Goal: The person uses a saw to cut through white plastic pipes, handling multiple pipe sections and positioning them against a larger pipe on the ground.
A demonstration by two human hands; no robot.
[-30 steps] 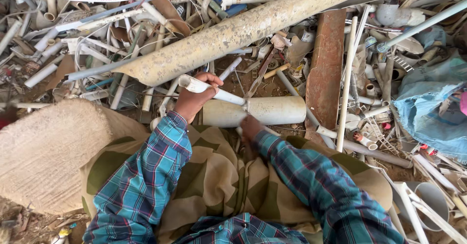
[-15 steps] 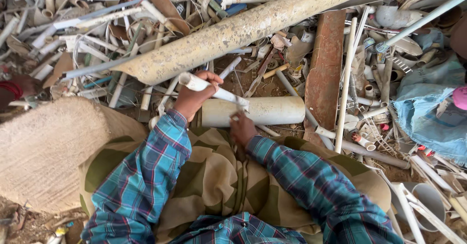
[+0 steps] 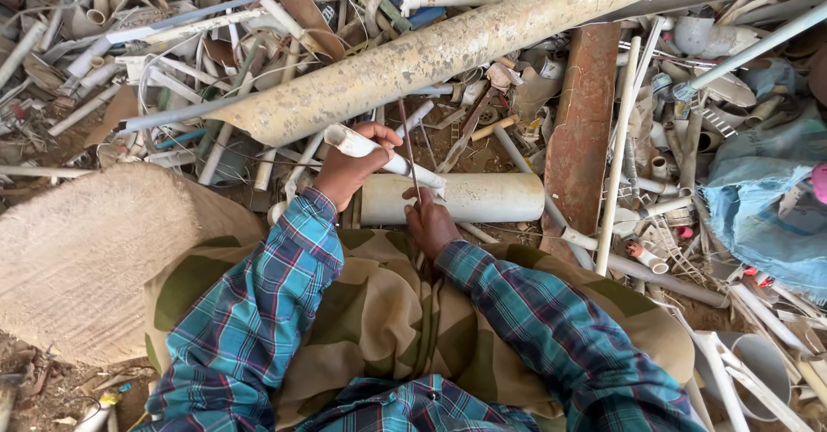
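L hand [image 3: 345,172] fingers wrap thin white pipe [image 3: 379,152], light & stiff; R hand [image 3: 428,223] fist clamps thin blade [image 3: 408,152] low, pipe just beyond fingertips.

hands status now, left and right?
Left hand: closed around the thin white pipe.
Right hand: closed on a thin dark blade, raised over that pipe.

Blue-green plaid sleeves [image 3: 258,311], tan-and-olive camouflage trousers [image 3: 388,311], white pipe [image 3: 465,198], rust-brown plank [image 3: 586,122].
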